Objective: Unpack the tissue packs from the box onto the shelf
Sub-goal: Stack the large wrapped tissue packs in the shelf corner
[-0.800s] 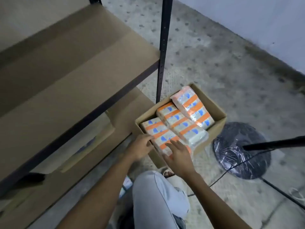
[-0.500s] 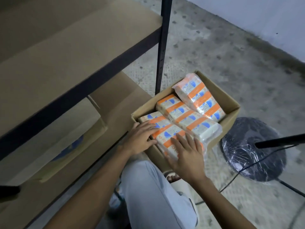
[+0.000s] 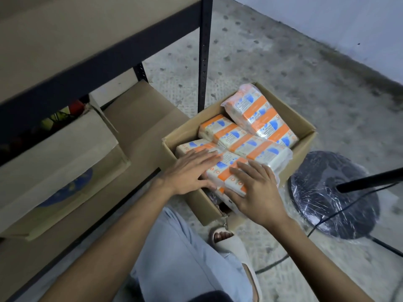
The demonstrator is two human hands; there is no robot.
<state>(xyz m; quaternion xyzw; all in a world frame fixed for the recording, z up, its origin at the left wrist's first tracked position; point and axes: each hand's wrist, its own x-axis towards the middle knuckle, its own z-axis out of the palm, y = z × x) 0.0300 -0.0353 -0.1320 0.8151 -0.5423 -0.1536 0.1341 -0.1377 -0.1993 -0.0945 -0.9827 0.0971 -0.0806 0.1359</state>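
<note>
Left hand (image 3: 192, 171), right hand (image 3: 254, 189): flat, fingers spread on nearest tissue pack (image 3: 226, 171) at box (image 3: 202, 201) near corner; judged light, soft, slippery film; take by ends

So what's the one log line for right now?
left hand: flat on tissue pack | right hand: flat on it too | box: on floor, packs inside | nothing lifted yet
</note>
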